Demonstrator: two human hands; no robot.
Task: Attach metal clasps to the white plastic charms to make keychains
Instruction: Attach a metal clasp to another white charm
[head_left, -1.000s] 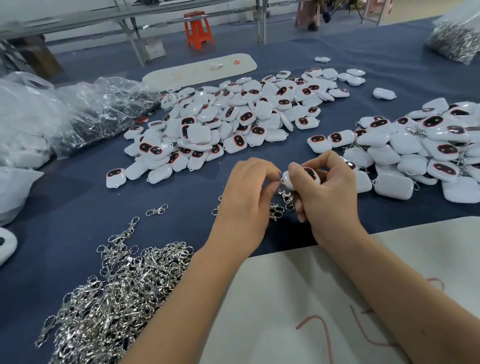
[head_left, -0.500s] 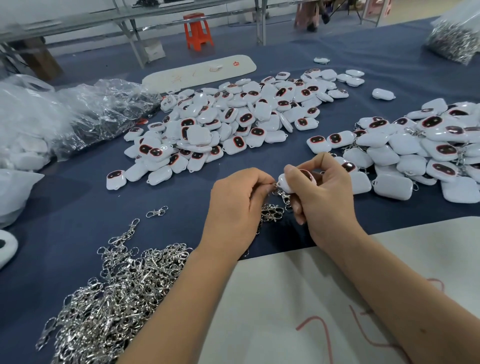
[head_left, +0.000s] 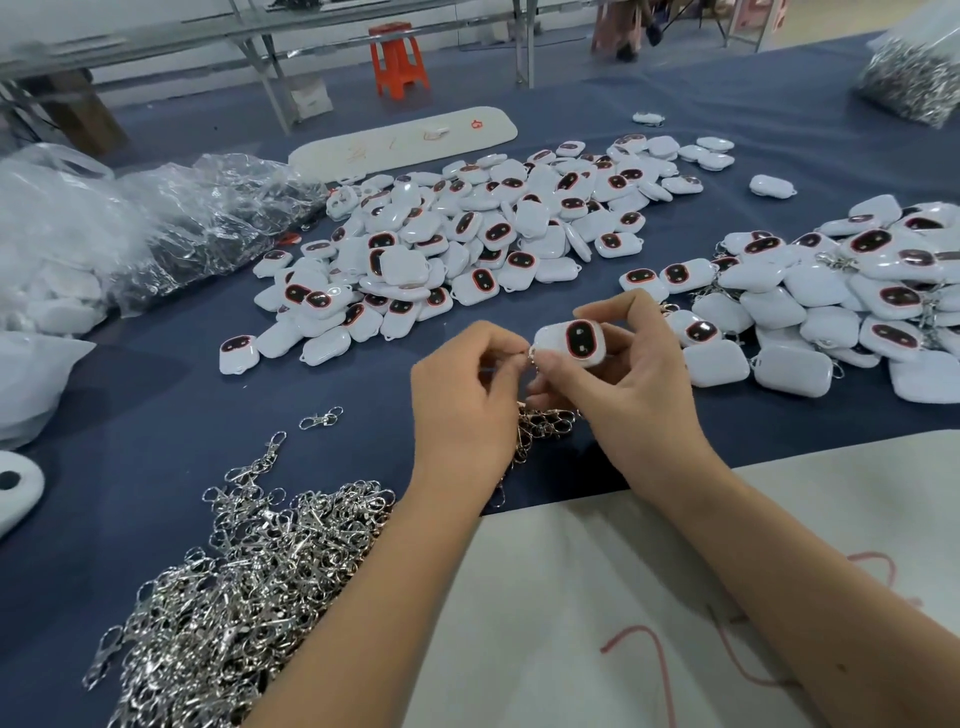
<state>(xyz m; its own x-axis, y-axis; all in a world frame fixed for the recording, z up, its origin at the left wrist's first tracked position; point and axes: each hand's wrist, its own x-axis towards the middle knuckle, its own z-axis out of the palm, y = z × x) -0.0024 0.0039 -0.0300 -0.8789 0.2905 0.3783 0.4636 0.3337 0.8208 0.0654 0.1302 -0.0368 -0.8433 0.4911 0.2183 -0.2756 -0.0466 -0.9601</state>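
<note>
At the centre of the blue-covered table (head_left: 156, 415), I am watching the right hand (head_left: 623, 395) pinching a white plastic charm (head_left: 571, 340) between thumb and fingers, its dark, red-rimmed face turning up toward the camera. The left hand (head_left: 462, 400) is curling its fingertips onto a small metal clasp (head_left: 532, 356) at the charm's left edge; how far the clasp is engaged is too small for me to tell. A few more clasps (head_left: 545, 423) are hanging or lying just below the two hands, partly hidden by them.

At 12 o'clock from the hands, a wide heap of loose charms (head_left: 467, 244) is lying on the cloth. At 2 o'clock, a second heap (head_left: 831, 301) is sitting with bits of metal showing among the white pieces. At 8 o'clock, a big tangle of silver clasps (head_left: 234, 597) is spreading toward the table's near edge, with one stray clasp (head_left: 321, 418) lying apart at 9 o'clock. Crumpled clear plastic bags (head_left: 156, 228) are resting at 10 o'clock. A white sheet (head_left: 597, 623) with red marks is lying under both forearms at 6 o'clock. An orange stool (head_left: 397, 60) is standing beyond the table.
</note>
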